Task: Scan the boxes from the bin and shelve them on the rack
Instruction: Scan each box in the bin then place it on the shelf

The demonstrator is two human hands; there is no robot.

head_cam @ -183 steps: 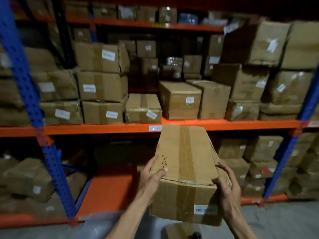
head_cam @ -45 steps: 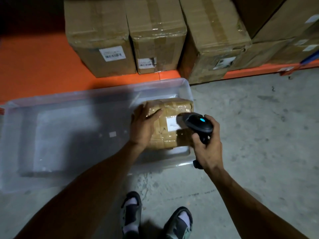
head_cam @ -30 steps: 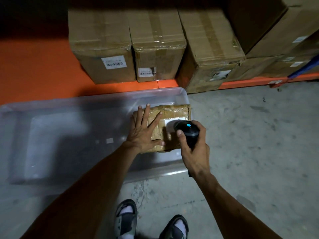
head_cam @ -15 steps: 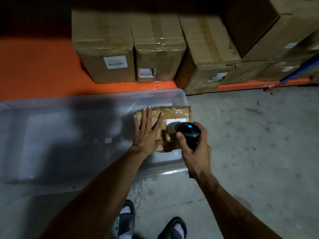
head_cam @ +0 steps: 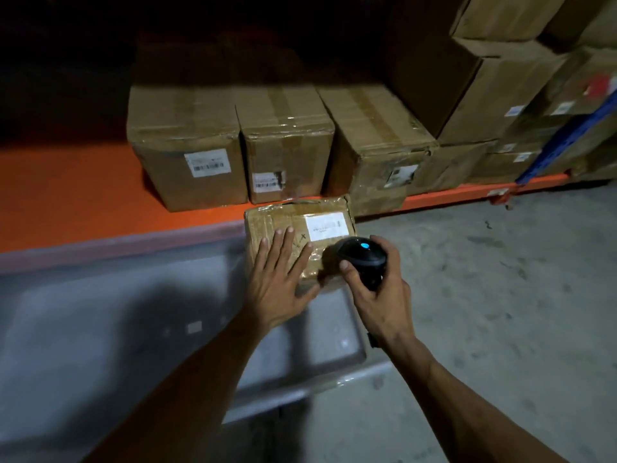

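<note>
A small taped cardboard box (head_cam: 293, 222) with a white label sits raised above the right end of the clear plastic bin (head_cam: 133, 329). My left hand (head_cam: 278, 282) lies flat on its near face, fingers straight, thumb under the lower edge. My right hand (head_cam: 377, 295) grips a black handheld scanner (head_cam: 362, 255) with a lit blue dot, held just below the label. The orange rack shelf (head_cam: 66, 185) runs behind the bin.
Three taped cardboard boxes (head_cam: 283, 142) with barcode labels stand side by side on the orange shelf. More boxes (head_cam: 500, 95) are stacked at the right beside a blue upright (head_cam: 567, 135). Grey concrete floor (head_cam: 484, 295) lies to the right of the bin.
The small box has risen from the bin floor and tilted toward me, its label now facing up. The view has tipped upward; the scanner stays close to the label.
</note>
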